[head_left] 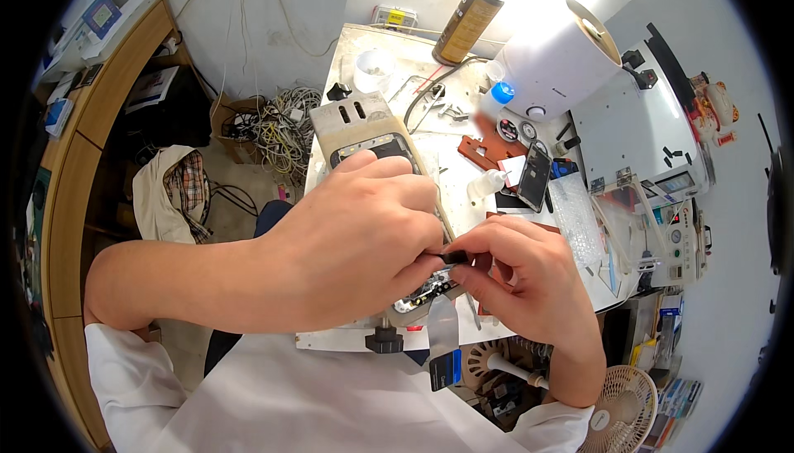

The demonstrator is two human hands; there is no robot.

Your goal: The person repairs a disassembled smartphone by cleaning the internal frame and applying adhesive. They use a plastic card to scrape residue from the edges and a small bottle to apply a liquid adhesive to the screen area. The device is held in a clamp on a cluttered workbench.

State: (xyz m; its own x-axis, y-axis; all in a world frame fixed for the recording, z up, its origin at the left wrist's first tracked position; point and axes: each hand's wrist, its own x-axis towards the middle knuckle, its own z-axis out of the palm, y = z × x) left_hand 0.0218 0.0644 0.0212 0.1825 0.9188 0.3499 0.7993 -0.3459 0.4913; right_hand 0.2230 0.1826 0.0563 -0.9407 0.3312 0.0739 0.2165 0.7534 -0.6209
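Note:
An opened phone (430, 288) lies in a grey metal clamp fixture (331, 120) at the front of the white table. Over the phone's near end, my right hand (533, 275) pinches a small black piece (454, 257) between thumb and forefinger. My left hand (364, 234) is closed above the phone's middle, hiding much of it; its fingertips meet the left end of the same black piece, and what else they grip is hidden. A thin metal blade (443, 325) with a blue and black end sticks out past the table's front edge, below the phone.
Behind my right hand stand a small white bottle (485, 184), another phone (535, 177) and a blue-capped bottle (496, 99). Farther back are a spray can (468, 23) and a white cylindrical appliance (550, 64). A black clamp knob (384, 338) juts from the front edge. Cables (285, 126) lie left of the table.

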